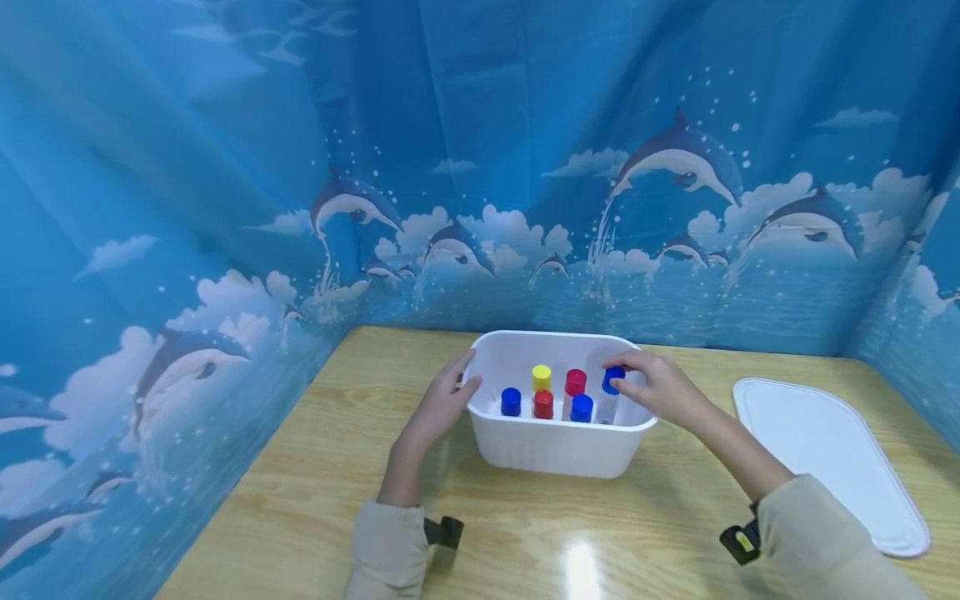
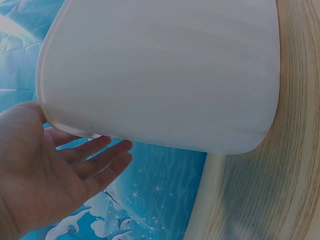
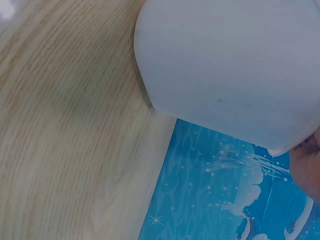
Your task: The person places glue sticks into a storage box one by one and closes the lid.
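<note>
A white plastic bin [image 1: 555, 446] stands on the table, holding several small bottles with coloured caps. Inside it, my right hand [image 1: 660, 387] reaches over the right rim and pinches the blue cap [image 1: 613, 379] of a clear bottle [image 1: 607, 408]. My left hand [image 1: 444, 404] holds the bin's left rim, thumb over the edge. In the left wrist view, that hand's fingers [image 2: 95, 160] lie along the outside of the bin. Nearby in the bin are yellow [image 1: 542, 377], red [image 1: 575, 382] and other blue [image 1: 511, 402] caps. The right wrist view shows only part of the right hand [image 3: 307, 167].
A white lid [image 1: 825, 458] lies flat on the wooden table [image 1: 337, 467], right of the bin. A blue dolphin-print cloth [image 1: 487, 167] hangs behind the table and along its sides.
</note>
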The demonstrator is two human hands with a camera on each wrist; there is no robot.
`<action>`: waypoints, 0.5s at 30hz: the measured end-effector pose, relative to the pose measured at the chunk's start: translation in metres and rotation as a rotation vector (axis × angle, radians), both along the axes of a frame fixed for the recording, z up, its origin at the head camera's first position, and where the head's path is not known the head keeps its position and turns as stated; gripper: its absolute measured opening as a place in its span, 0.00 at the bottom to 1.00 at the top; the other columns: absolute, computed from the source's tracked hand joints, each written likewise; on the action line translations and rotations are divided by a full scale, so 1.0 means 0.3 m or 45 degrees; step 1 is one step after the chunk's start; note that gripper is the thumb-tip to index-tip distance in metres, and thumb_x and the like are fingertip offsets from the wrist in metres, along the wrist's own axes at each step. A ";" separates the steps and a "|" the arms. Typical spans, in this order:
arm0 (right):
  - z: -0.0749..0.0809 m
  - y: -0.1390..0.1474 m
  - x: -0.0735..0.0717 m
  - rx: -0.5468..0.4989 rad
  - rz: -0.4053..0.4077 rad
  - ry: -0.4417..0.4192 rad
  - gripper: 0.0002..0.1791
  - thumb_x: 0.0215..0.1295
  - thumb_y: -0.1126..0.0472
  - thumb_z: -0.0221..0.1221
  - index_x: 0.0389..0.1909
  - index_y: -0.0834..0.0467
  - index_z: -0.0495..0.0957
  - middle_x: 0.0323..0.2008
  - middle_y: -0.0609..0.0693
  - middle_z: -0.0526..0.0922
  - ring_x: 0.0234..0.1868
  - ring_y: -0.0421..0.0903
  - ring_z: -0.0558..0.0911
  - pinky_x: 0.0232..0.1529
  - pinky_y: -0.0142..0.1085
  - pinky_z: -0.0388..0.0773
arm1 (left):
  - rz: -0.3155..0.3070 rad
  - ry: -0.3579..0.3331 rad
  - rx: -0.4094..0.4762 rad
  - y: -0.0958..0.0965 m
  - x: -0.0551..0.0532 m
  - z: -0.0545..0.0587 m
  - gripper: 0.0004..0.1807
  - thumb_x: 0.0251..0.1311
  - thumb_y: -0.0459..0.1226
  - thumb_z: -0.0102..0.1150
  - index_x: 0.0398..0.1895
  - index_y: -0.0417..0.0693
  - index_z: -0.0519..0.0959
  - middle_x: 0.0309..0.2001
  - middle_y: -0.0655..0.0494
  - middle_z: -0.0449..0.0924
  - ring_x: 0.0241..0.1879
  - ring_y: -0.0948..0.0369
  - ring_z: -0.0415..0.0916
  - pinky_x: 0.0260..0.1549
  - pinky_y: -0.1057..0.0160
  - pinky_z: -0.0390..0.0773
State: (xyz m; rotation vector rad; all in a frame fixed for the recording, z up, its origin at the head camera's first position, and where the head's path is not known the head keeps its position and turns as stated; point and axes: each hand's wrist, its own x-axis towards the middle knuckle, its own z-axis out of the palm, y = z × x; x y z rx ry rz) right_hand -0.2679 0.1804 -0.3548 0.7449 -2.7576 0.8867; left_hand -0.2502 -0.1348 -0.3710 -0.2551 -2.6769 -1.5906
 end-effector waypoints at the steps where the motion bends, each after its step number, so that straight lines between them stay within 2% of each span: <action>1: 0.000 0.000 0.000 0.004 -0.001 0.004 0.14 0.60 0.67 0.59 0.48 0.64 0.77 0.46 0.61 0.78 0.47 0.59 0.76 0.47 0.55 0.73 | -0.001 0.003 0.000 0.000 0.000 0.000 0.28 0.69 0.43 0.43 0.70 0.49 0.54 0.67 0.48 0.56 0.59 0.50 0.63 0.52 0.53 0.71; 8: 0.008 -0.003 0.001 0.029 -0.022 -0.015 0.14 0.61 0.66 0.58 0.48 0.64 0.78 0.49 0.63 0.76 0.55 0.64 0.68 0.51 0.59 0.67 | 0.001 0.009 0.002 -0.002 0.000 -0.001 0.28 0.69 0.43 0.44 0.70 0.48 0.54 0.67 0.47 0.56 0.59 0.49 0.63 0.52 0.53 0.71; 15: 0.003 -0.001 -0.001 -0.008 -0.028 -0.025 0.14 0.61 0.67 0.58 0.48 0.64 0.78 0.49 0.62 0.76 0.55 0.63 0.69 0.52 0.59 0.67 | -0.002 0.006 -0.001 -0.003 0.000 -0.001 0.28 0.69 0.43 0.44 0.70 0.48 0.54 0.67 0.47 0.55 0.59 0.49 0.63 0.52 0.53 0.71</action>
